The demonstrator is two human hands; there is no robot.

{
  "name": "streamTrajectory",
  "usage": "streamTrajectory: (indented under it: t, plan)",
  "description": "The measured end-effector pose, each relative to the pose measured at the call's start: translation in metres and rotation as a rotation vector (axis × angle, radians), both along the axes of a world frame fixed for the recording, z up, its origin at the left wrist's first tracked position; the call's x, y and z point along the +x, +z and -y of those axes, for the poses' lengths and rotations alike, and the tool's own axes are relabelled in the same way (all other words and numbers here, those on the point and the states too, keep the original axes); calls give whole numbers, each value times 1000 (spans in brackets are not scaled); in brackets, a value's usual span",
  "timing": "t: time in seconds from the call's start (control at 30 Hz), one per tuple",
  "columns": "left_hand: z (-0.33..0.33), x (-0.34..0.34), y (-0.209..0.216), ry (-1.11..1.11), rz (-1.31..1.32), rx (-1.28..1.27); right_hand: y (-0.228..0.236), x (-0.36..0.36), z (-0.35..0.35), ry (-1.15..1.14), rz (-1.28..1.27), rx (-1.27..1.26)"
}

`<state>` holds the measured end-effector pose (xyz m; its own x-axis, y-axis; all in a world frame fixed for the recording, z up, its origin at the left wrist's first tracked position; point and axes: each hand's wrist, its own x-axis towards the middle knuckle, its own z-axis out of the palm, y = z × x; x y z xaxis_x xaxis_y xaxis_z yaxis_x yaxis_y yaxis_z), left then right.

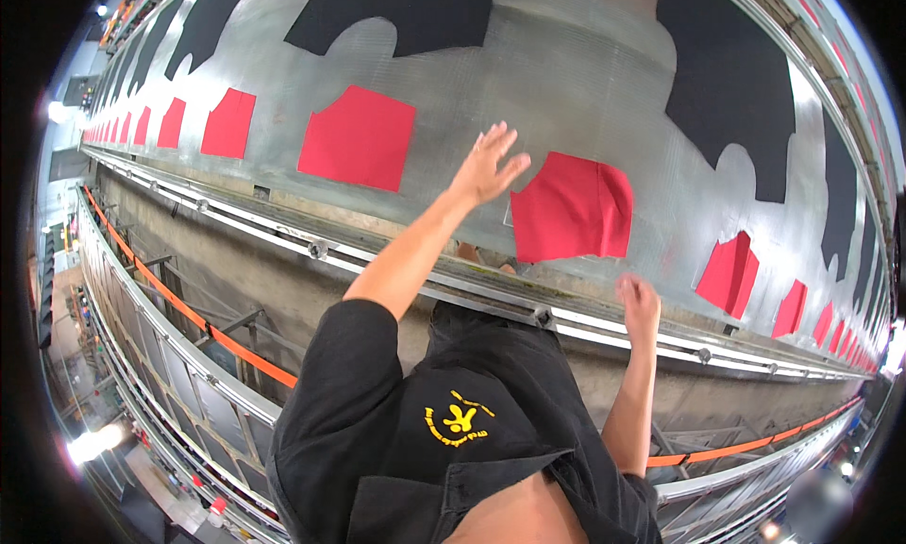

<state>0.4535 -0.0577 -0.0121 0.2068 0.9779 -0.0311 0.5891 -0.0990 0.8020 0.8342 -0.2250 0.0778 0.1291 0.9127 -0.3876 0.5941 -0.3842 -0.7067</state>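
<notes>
Head view: the left hand [486, 165] is stretched out, fingers spread flat and holding nothing, just left of a red fabric piece [572, 209] lying on the silvery table [566, 82], whose right edge is folded or lifted. The right hand [640, 303] hangs nearer, below that piece; it is blurred, and whether it is spread or curled cannot be told. More red pieces [359, 136] run in a row left and right; black fabric pieces [727, 82] lie farther back. This looks like laying and smoothing the piece; flattening it next calls for a palm sweep over the raised edge.
</notes>
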Motion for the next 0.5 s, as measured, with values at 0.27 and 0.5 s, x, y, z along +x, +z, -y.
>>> streamTrajectory:
  t: [0.27,0.5]
  plan:
    - [46,-92,-10,425,-437,60,-6,-31,-68,-24,-211,146]
    - [11,-165,-28,615,-658,-190,-17,-26,-32,19,-165,57]
